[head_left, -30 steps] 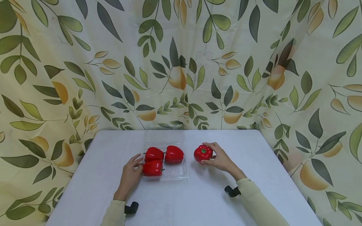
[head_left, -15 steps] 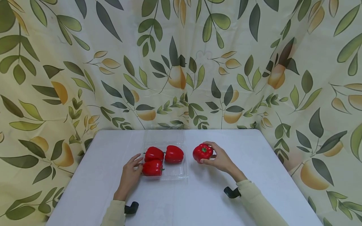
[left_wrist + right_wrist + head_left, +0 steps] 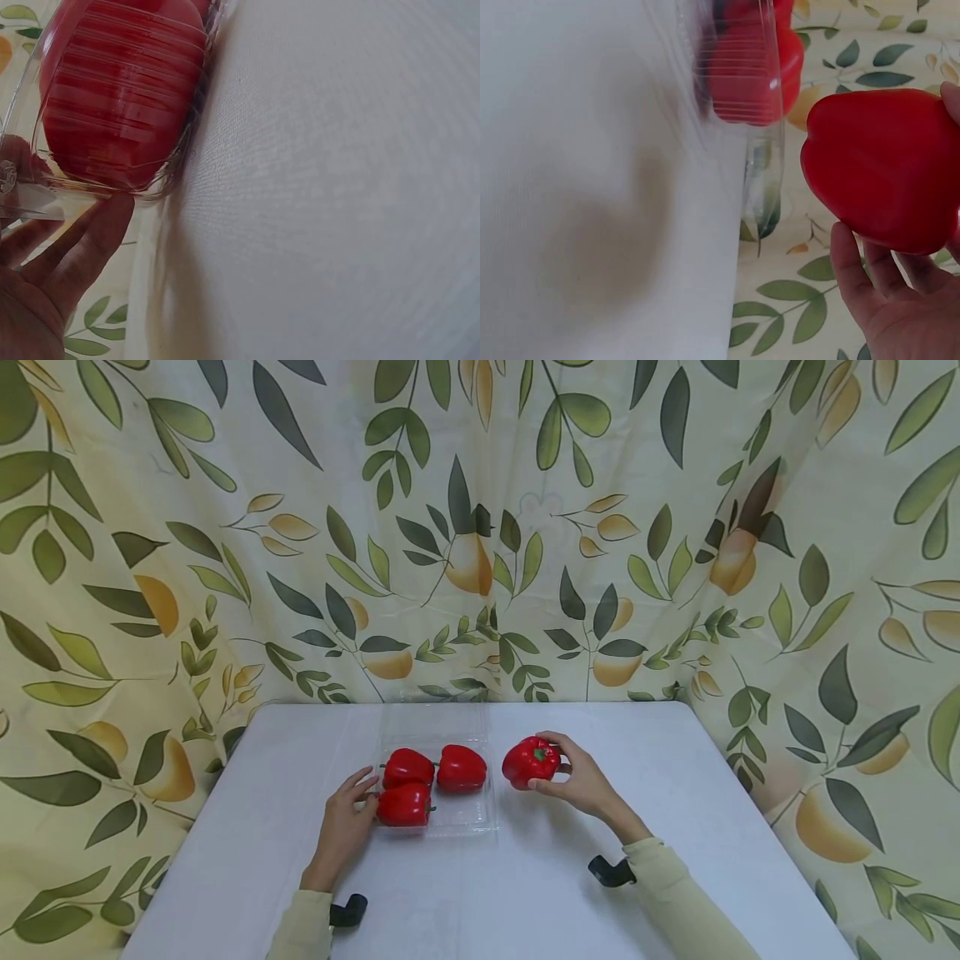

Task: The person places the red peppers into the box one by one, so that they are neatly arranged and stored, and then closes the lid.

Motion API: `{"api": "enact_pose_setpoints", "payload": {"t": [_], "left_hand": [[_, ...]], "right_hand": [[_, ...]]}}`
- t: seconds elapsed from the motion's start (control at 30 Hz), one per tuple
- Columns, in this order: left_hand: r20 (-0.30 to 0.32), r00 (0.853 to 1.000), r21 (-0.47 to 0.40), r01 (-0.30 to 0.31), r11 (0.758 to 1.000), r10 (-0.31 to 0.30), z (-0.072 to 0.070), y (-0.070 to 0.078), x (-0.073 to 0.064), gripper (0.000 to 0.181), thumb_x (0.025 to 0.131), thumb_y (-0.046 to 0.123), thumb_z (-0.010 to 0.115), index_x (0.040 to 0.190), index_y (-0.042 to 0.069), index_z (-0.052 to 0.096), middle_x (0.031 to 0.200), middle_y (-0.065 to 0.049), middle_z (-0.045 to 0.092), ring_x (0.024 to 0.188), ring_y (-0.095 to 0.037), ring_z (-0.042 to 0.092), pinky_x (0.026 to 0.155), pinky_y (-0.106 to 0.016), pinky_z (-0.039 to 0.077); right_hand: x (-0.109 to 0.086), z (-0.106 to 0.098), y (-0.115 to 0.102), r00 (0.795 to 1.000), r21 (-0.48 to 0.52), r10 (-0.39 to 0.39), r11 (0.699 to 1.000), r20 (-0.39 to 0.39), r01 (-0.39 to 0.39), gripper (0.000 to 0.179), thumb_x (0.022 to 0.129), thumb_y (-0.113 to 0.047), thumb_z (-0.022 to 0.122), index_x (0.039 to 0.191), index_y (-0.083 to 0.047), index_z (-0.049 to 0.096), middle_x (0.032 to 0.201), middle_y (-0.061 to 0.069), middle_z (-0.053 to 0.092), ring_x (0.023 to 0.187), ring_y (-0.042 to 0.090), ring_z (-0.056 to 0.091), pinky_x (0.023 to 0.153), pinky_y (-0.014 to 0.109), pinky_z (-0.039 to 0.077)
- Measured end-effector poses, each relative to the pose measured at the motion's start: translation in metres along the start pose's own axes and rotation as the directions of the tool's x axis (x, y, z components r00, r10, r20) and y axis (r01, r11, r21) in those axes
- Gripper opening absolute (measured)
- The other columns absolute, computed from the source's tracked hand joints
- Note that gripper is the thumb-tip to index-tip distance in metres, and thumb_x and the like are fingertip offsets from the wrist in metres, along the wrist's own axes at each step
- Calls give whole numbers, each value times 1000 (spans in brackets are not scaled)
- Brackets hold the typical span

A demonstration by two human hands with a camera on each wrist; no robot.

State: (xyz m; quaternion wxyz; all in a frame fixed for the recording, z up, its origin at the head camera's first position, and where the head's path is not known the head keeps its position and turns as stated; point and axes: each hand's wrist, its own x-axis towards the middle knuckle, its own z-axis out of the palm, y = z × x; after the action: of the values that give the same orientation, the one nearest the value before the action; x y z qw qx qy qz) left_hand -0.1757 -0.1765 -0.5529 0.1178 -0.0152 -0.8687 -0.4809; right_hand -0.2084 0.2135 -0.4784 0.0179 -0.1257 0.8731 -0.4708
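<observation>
In the head view a clear plastic clamshell container (image 3: 465, 817) lies on the table with its lid folded back. Three red bell peppers sit in it: one at back left (image 3: 408, 767), one at back right (image 3: 462, 768), one at front left (image 3: 405, 805). The front right part of its base shows bare. My left hand (image 3: 347, 827) rests its fingers against the container's left side; fingertips (image 3: 112, 214) touch the plastic wall in the left wrist view. Right of the container, my right hand (image 3: 585, 781) grips a fourth bell pepper (image 3: 529, 763) above the table, its green stem facing me.
The white-covered table (image 3: 450, 893) extends around the container. Behind it hangs a leaf-and-fruit patterned curtain (image 3: 525, 635). The clear lid (image 3: 435, 721) lies flat toward the table's back edge. Black wrist mounts (image 3: 611, 871) stick out beside both sleeves.
My right hand has moved slightly left and up with its bell pepper, which has turned a little and come nearer the container. The left hand and the three other peppers have kept their places.
</observation>
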Motion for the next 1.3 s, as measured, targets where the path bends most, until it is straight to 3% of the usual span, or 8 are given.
{"api": "enact_pose_setpoints", "payload": {"t": [0.27, 0.5, 0.8, 1.13, 1.3], "left_hand": [[2, 1000, 3, 0, 1000, 0, 0, 0, 0, 36, 93, 9, 58, 128, 7, 65, 145, -5, 53, 104, -25, 70, 74, -25, 61], [5, 1000, 7, -4, 1000, 4, 1, -1, 0, 37, 93, 9, 60, 129, 7, 64, 146, -6, 53, 104, -25, 70, 75, -26, 61], [6, 1000, 8, 6, 1000, -6, 1, 0, 0, 37, 93, 9, 61, 130, 7, 64, 146, -6, 52, 104, -25, 70, 74, -26, 61], [7, 1000, 14, 5, 1000, -5, 1, 0, 0, 38, 92, 10, 63, 130, 8, 64, 146, -6, 52, 105, -25, 70, 74, -26, 61], [8, 1000, 7, -4, 1000, 3, 0, 1, 0, 38, 93, 9, 61, 130, 7, 64, 145, -7, 53, 104, -26, 70, 73, -26, 61]], "right_hand": [[-3, 5, -4, 1000, 39, -6, 999, 0, 6, 88, 68, -29, 88, 142, -19, 42, 144, 9, 47, 129, 35, 49, 92, 46, 58], [-2, 11, -8, 1000, 71, -12, 997, -20, 13, 92, 67, -28, 89, 143, -20, 39, 143, 7, 48, 128, 34, 50, 93, 50, 57], [-3, 16, -13, 997, 71, -76, 994, -27, 78, 86, 68, -31, 88, 142, -27, 44, 143, 4, 48, 129, 32, 49, 92, 46, 58], [0, 28, -19, 997, 179, -80, 981, -3, 79, 85, 68, -28, 88, 140, -24, 42, 140, 4, 50, 122, 30, 55, 87, 42, 60], [0, 36, -23, 997, 221, -77, 973, 27, 69, 84, 69, -28, 88, 138, -24, 41, 140, 5, 50, 123, 32, 54, 90, 46, 59]]}}
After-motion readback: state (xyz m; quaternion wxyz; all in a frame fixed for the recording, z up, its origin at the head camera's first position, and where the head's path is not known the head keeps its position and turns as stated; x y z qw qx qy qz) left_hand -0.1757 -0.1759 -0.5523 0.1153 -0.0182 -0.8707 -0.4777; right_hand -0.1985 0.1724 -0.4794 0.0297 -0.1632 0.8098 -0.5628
